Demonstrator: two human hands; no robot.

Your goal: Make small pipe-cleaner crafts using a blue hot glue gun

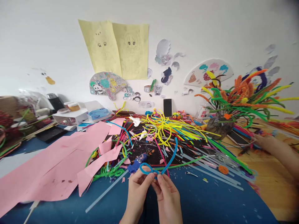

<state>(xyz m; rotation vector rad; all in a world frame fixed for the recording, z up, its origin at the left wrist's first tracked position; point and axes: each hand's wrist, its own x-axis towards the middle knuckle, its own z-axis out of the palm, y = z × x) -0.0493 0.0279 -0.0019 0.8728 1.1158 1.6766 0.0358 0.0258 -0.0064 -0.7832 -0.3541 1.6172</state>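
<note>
My left hand and my right hand meet low in the middle of the view, both pinching a blue pipe cleaner. The cleaner forms a small loop above my fingertips, and its free end curves up to the right. Just behind it lies a blue glue gun on the blue table. A heap of yellow pipe cleaners and many other coloured ones is spread beyond.
Pink paper sheets cover the left side. Clear glue sticks lie to the right. A pot of orange and green pipe-cleaner flowers stands at right, near another person's hand. A phone leans on the wall.
</note>
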